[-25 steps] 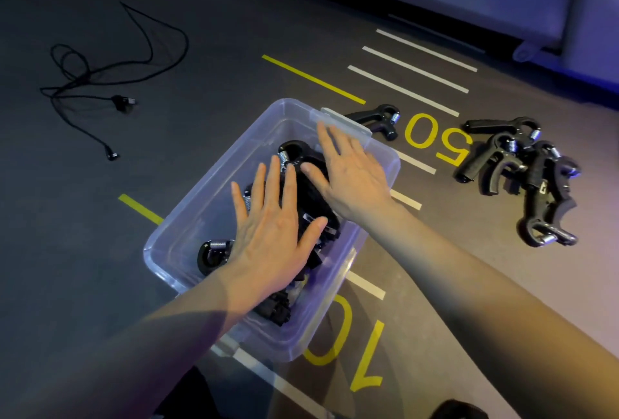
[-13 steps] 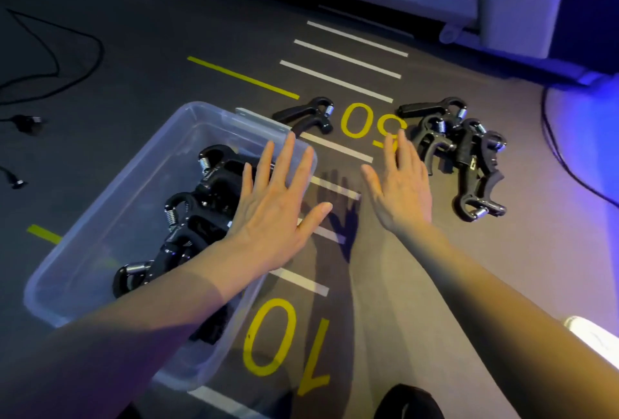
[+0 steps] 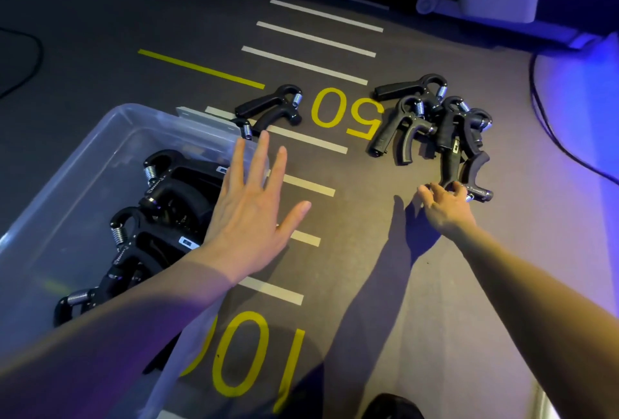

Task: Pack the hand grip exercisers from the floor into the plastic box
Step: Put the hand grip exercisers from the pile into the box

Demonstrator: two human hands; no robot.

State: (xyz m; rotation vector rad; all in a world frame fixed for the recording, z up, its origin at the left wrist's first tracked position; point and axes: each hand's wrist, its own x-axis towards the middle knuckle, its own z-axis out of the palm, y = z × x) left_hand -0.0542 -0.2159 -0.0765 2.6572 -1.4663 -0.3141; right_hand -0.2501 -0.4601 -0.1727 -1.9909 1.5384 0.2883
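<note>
- Mostly the risk sits in the heap of exercisers (image 3: 438,124) lying tangled on the floor, well to the right of the plastic box (image 3: 83,164) — lifting one could drag its neighbours along.
- Right hand (image 3: 442,206): grip curled at the nearest exerciser (image 3: 469,177); whether it has closed, I cannot tell.
- Left hand (image 3: 249,214): released, fingers spread above the box's right rim.
- Dark floor (image 3: 385,251) with white and yellow markings; a cable (image 3: 549,124) lies beyond the heap.
</note>
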